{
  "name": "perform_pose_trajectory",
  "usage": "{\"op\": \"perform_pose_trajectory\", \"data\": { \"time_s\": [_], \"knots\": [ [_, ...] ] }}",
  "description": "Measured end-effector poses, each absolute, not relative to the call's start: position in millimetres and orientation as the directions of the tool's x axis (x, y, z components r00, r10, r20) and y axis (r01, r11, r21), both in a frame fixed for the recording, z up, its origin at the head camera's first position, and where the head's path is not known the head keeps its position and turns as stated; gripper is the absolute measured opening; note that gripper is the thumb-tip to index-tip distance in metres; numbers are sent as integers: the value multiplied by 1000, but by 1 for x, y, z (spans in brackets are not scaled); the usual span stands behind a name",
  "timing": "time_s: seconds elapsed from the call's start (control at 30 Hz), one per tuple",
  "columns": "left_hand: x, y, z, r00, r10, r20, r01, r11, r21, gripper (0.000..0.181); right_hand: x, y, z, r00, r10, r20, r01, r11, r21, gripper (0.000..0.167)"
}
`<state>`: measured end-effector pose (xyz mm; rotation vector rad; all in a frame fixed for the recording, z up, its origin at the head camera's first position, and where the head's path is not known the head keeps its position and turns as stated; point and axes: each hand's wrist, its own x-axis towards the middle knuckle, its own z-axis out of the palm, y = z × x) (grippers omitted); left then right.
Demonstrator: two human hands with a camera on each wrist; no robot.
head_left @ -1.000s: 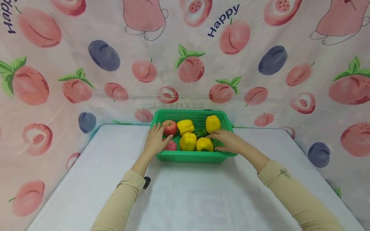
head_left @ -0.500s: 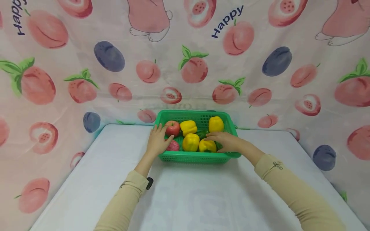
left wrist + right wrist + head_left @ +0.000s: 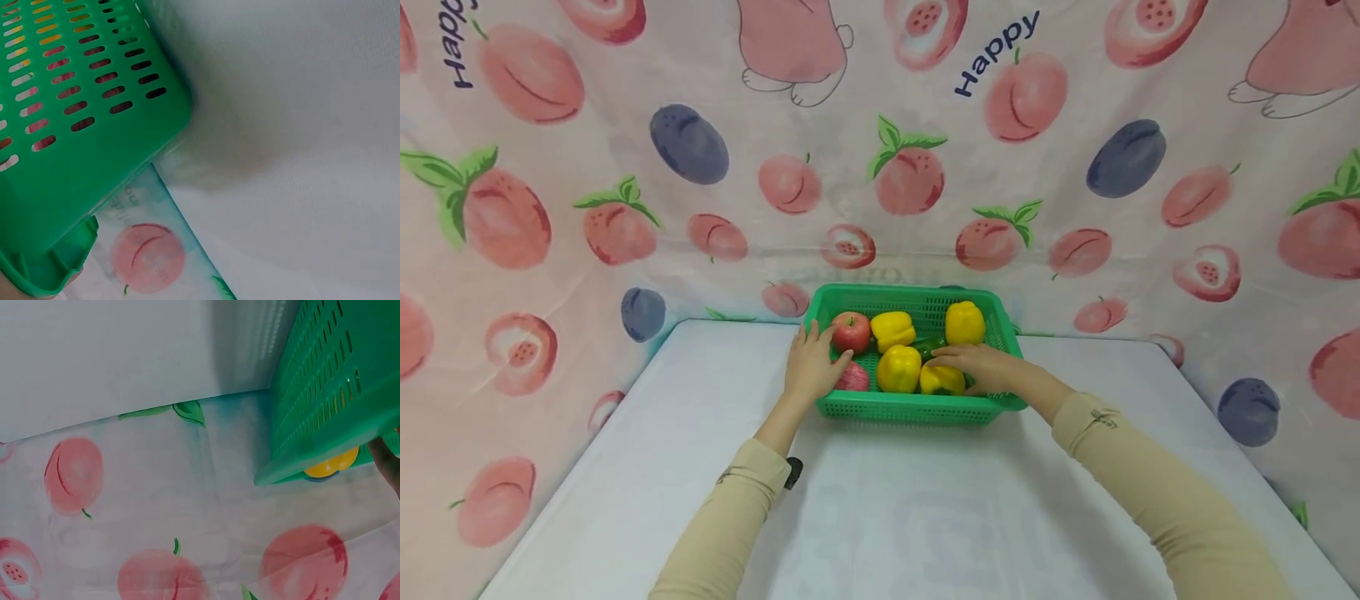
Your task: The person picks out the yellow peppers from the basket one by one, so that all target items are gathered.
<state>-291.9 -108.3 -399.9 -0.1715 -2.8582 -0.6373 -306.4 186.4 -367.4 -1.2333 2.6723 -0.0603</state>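
Observation:
My left hand (image 3: 811,367) lies across the left rim of a green plastic basket (image 3: 917,407), fingers stretched out beside a red apple (image 3: 852,332). A pink streaked round fruit (image 3: 853,377) sits under its thumb side. My right hand (image 3: 988,367) reaches over the basket's right side. Its extended fingers lie over the front right yellow bell pepper (image 3: 942,381), and the thumb is by that pepper's right side. Another yellow bell pepper (image 3: 898,369) is to its left. Part of a dark green vegetable (image 3: 930,347) shows behind the right fingers. The right wrist view catches only a finger (image 3: 389,464).
Two more yellow bell peppers stand at the back, one at the middle left (image 3: 892,331) and one in the right corner (image 3: 964,322). The basket stands on a white table (image 3: 895,500), near its back edge. Behind hangs a fruit-printed cloth (image 3: 820,125).
My right hand has shifted left, so its fingers cover more of the front right bell pepper. My left hand stays at the left rim. The whole view has drifted slightly.

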Motion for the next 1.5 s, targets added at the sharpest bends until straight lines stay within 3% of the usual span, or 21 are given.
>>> {"op": "perform_pose_trajectory", "data": {
  "time_s": [0.47,0.8,1.3,1.5],
  "knots": [
    [-294,-109,-402,-974,70,213,149,913,380,57,-314,179,-380,-651,-727,-216,-727,680,-97,70],
    [-295,-109,-401,-977,77,198,145,922,359,56,-314,178,-385,-664,-703,-253,-685,708,-172,71],
    [-294,-108,-399,-976,69,207,145,915,378,54,-314,177,-386,-673,-715,-188,-694,699,-171,64],
    [-292,-109,-400,-975,67,212,147,911,386,53,-313,178,-387,-668,-729,-150,-720,684,-121,64]
  ]
}}
